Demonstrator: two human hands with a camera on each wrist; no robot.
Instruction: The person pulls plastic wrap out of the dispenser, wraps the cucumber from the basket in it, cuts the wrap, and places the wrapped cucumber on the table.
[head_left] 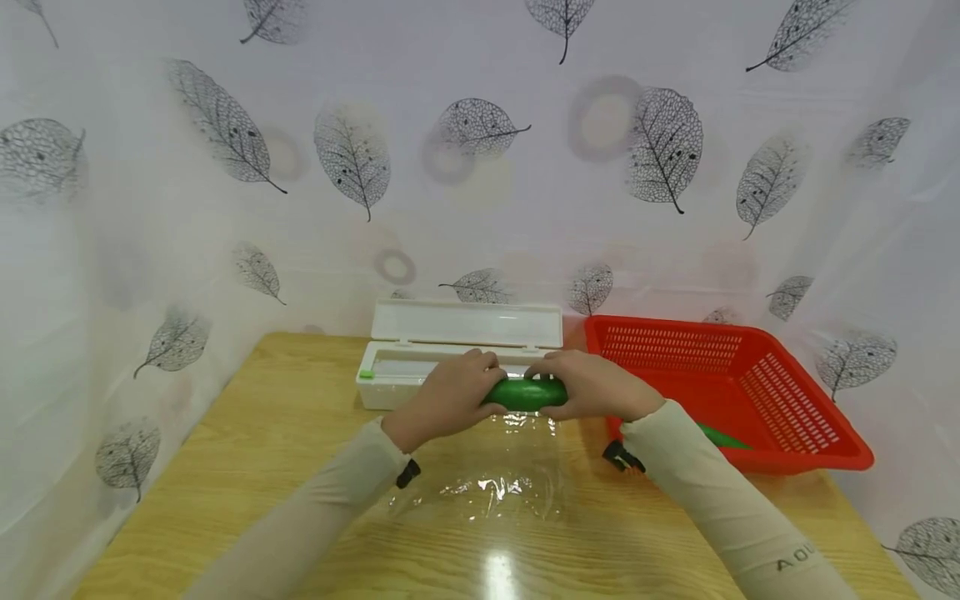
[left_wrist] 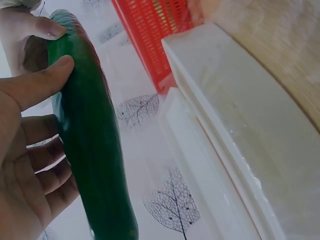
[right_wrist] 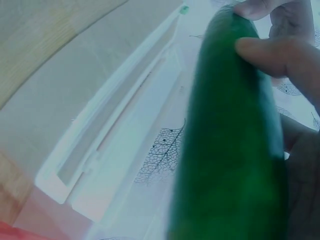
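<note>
A green cucumber is held level between both hands in the head view, over the front of a white cling film box. My left hand grips its left end, thumb on the near side. At the other end my right hand grips it the same way. Both wrist views show the cucumber large, with thumb and fingers on opposite sides. Clear cling film lies wrinkled and shiny on the table, below the hands and in front of the box.
The box's white lid stands raised at the back, and a green tab shows at its left end. To the right is a red plastic basket with a green vegetable inside, partly hidden by the right sleeve. A leaf-patterned sheet hangs behind the wooden table.
</note>
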